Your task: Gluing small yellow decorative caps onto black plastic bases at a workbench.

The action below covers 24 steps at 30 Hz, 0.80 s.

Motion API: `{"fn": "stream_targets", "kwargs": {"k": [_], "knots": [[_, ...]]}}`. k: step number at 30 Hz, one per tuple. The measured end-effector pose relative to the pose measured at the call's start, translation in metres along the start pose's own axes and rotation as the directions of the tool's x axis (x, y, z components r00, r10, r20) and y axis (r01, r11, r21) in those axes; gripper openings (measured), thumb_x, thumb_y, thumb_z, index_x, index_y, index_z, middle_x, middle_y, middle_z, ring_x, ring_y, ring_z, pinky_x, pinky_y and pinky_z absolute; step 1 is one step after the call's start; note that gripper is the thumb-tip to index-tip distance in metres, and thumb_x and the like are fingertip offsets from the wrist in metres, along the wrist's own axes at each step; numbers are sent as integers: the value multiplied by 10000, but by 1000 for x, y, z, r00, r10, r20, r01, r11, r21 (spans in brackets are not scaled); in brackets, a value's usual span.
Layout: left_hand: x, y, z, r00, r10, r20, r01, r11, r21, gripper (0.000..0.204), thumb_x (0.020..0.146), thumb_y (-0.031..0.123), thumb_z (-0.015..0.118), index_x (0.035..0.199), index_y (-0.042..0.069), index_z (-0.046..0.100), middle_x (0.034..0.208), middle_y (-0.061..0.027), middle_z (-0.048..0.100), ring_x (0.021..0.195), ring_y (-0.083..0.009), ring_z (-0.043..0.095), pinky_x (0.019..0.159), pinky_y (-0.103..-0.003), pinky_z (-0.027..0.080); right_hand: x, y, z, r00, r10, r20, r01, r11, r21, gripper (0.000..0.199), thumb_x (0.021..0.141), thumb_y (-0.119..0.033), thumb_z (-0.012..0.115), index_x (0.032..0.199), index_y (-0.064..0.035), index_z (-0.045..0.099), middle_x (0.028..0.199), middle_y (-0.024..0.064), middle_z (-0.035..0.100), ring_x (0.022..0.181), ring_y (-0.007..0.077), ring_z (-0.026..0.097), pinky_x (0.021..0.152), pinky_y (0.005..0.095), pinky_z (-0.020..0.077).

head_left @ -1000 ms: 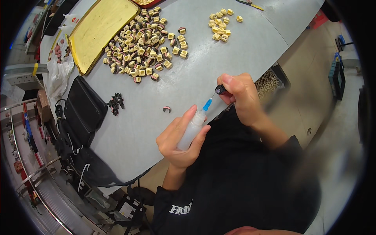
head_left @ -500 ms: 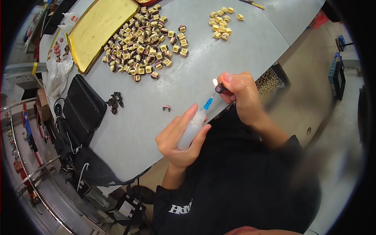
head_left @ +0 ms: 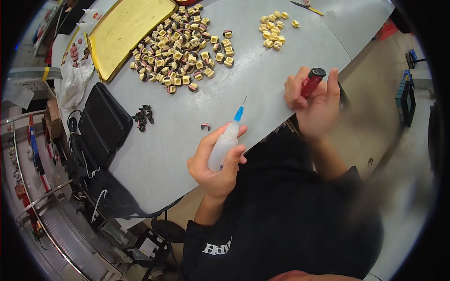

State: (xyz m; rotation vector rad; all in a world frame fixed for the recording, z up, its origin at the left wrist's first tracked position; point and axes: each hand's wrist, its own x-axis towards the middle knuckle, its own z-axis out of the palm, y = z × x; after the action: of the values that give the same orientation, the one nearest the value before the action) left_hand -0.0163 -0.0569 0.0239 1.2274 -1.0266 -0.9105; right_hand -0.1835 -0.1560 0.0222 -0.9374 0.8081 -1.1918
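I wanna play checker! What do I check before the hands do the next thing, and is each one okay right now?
1. Bottle held firmly: ok, the left hand is wrapped around the whitish squeeze bottle.
2. Needle covered: not ok, the thin metal needle above the blue hub is bare.
3. Lighter flame out: ok, no flame shows at the red lighter in the right hand.
4. Lighter apart from the needle: ok, there is a clear gap between them.
5. Needle cool: cannot tell, a picture doesn't show heat.
6. Small curved piece on the table: ok, it lies apart from the piles.
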Motion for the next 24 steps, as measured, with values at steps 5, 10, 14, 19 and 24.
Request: {"fn": "stream_targets", "kwargs": {"k": [5, 10, 14, 19, 24], "knots": [[1, 1, 2, 997, -70, -32, 70, 997, -18, 245, 792, 22, 622, 997, -82, 538, 863, -200, 646, 501, -97, 564, 425, -174, 433, 1, 1, 1, 1000, -20, -4, 20, 999, 48, 592, 900, -538, 152, 627, -62, 375, 502, -24, 266, 469, 89, 225, 450, 232, 188], [1, 1, 2, 996, -78, -44, 76, 996, -35, 235, 804, 31, 609, 995, -87, 540, 856, -206, 645, 495, -100, 562, 421, -181, 437, 1, 2, -1, 999, -32, 15, 31, 998, 60, 583, 903, -531, 161, 632, -62, 376, 502, -24, 268, 467, 89, 223, 449, 233, 188], [0, 2, 0, 996, -80, -24, 79, 996, -39, 231, 810, 44, 606, 983, -91, 535, 850, -211, 644, 496, -103, 563, 424, -185, 441, 1, 2, -1, 999, -34, 24, 33, 997, 74, 573, 906, -524, 166, 635, -64, 374, 502, -24, 267, 468, 88, 223, 448, 233, 188], [0, -3, 0, 999, -39, -13, 38, 993, -108, 205, 831, 88, 593, 923, -75, 508, 839, -215, 643, 499, -107, 566, 427, -193, 447, 2, 2, -4, 998, -60, 32, 58, 997, 55, 568, 911, -512, 172, 666, -54, 401, 515, -21, 280, 480, 88, 235, 455, 230, 191], [-2, -9, -6, 1000, -9, -16, 7, 987, -158, 188, 851, 125, 567, 881, -36, 474, 797, -188, 646, 501, -102, 561, 424, -191, 439, 15, -8, -12, 966, -258, -30, 232, 910, -344, 470, 940, -385, 273, 871, 9, 519, 617, 11, 401, 534, 104, 321, 497, 209, 240]]}}
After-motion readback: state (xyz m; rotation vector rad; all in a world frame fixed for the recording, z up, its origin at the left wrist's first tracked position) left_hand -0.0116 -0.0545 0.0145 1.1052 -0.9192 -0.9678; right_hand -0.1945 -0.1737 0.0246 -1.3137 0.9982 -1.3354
